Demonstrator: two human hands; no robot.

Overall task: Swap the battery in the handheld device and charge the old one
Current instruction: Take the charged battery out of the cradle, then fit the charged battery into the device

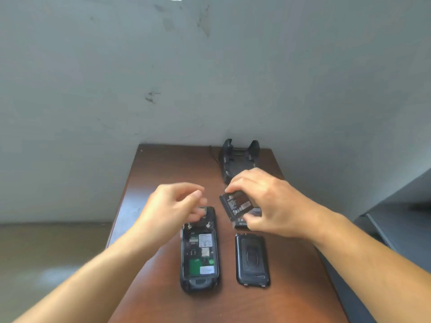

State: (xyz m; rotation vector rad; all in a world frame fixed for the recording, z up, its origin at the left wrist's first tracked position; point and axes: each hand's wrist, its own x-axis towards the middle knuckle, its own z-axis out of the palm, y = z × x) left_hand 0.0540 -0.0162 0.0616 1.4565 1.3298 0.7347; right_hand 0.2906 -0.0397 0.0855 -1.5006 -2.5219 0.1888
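Handheld device (200, 250) lies face down on the brown table (163, 164), back open, battery bay bare: green board and white labels visible inside. Its back cover (252, 261) lies flat on the table just right of it, not touching.

Right hand (268, 201) has the battery (238, 206) pinched by its edges, fingertips on the far end, thumb on the near end. Battery is tilted, label side toward the camera, held up over the table right of the device's top end and just beyond the cover. There may be a second dark block under it near the thumb; too blurred to tell.

Left hand (172, 206) is empty, fingers loosely curled and half open, hovering over the device's top end. Contact with the device: cannot tell, motion blur.

Charging cradle (239, 159) sits at the far right corner of the table against the grey wall (210, 66), directly behind the right hand. A thin cable (213, 153) leaves its left side. The battery is near the cradle's front edge but not in it.
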